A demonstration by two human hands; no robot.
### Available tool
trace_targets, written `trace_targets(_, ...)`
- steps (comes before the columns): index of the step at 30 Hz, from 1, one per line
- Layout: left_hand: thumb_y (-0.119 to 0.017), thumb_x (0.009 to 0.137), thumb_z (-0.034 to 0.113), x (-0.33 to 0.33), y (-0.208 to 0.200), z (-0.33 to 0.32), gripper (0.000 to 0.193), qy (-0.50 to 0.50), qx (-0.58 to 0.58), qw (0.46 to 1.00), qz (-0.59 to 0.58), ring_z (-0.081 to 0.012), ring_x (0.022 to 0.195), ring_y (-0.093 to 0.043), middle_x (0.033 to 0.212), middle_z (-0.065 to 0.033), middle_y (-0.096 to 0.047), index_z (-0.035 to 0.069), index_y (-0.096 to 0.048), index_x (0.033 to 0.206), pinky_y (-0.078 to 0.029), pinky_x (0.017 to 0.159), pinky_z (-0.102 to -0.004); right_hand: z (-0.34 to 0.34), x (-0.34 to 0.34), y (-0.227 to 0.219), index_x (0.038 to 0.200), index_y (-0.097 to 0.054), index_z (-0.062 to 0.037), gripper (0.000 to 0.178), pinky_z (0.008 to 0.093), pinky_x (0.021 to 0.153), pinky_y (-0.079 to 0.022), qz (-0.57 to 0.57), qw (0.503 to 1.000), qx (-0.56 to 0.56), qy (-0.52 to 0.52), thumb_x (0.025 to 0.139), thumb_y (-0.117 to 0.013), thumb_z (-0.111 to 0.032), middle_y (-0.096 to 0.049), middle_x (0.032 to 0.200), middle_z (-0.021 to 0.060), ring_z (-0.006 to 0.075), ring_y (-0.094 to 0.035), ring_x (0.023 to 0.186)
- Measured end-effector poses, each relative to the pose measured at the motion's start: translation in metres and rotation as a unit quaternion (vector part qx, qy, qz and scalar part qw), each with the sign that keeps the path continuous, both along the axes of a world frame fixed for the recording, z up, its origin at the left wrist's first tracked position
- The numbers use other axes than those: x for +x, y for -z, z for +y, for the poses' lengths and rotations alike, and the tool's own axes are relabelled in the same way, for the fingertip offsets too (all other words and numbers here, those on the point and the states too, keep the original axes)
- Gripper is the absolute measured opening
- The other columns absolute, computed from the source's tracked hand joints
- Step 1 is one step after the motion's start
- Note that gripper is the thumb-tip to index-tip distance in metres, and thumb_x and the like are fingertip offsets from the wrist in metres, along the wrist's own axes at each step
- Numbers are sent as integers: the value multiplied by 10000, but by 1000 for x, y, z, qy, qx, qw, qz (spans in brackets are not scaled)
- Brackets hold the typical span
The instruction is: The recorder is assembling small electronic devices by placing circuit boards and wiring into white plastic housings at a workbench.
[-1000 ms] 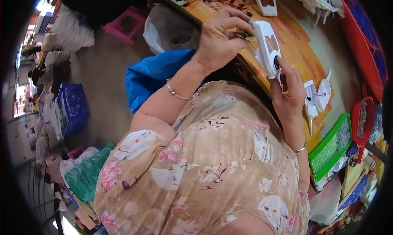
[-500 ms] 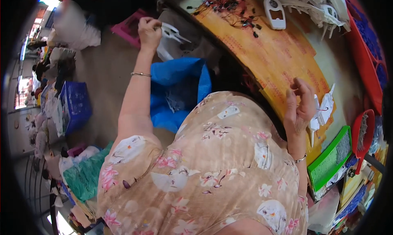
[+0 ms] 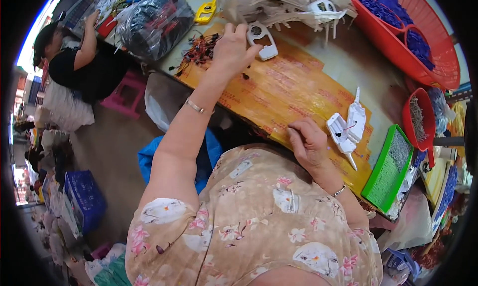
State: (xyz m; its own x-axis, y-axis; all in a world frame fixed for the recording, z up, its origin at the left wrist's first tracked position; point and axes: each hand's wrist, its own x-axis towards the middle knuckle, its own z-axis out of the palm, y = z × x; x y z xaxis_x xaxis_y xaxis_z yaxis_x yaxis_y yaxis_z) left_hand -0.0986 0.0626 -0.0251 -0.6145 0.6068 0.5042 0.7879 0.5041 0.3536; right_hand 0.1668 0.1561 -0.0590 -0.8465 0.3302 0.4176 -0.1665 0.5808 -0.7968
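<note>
While I view the bench from afar, I list the following. White casing (image 3: 269, 52): lying on the orange-covered table (image 3: 298, 94), just right of a wire tangle (image 3: 201, 49). Left hand (image 3: 230, 52): at the casing's left edge, thumb and fingers parted; whether they touch it, I cannot tell. Right hand (image 3: 312, 144): at the table's near edge, fingers loosely curled, nothing visible held; whether they meet the palm, I cannot tell. Beside it: opened white shell (image 3: 357, 117), thin wires between its halves. Handling, in my judgement: pinch the casing by its solid rim, fingertips out of the cut-outs, and lift clear of the wires. Differences from half a second ago: left hand, then out past the table with a white piece, now reaches over the table, that piece not visible; right hand, then more open, now curled.
</note>
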Motion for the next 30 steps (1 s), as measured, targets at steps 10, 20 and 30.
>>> trace_targets(10, -608, 820, 250, -37, 16, 100, 327, -75, -87, 992, -59, -388, 1076, -505, 1174, -193, -512, 122, -566, 1119, -451, 847, -535, -3, -1, 3, 855, -602, 3, 65, 319, 597, -474, -15, 1000, -3, -24, 795, -628, 5, -576, 773, 130, 274, -592, 683)
trace_targets(20, -567, 801, 142, 28, 35, 58, 104, 16, -111, 992, 60, -325, 951, -537, 1017, -82, -527, 107, -584, 897, -416, 789, -546, -8, 2, -3, 856, -607, -12, 73, 344, 572, -479, -10, 999, 22, -41, 793, -645, -22, -591, 773, 131, 298, -600, 670)
trace_targets(30, -593, 760, 117, 23, -17, 68, 122, 216, -71, 969, 98, -359, 889, -551, 882, -103, -578, 98, -639, 871, -465, 769, -421, -6, 1, -4, 859, -611, -17, 71, 359, 567, -484, -16, 999, 9, -48, 803, -643, -47, -584, 776, 132, 307, -602, 672)
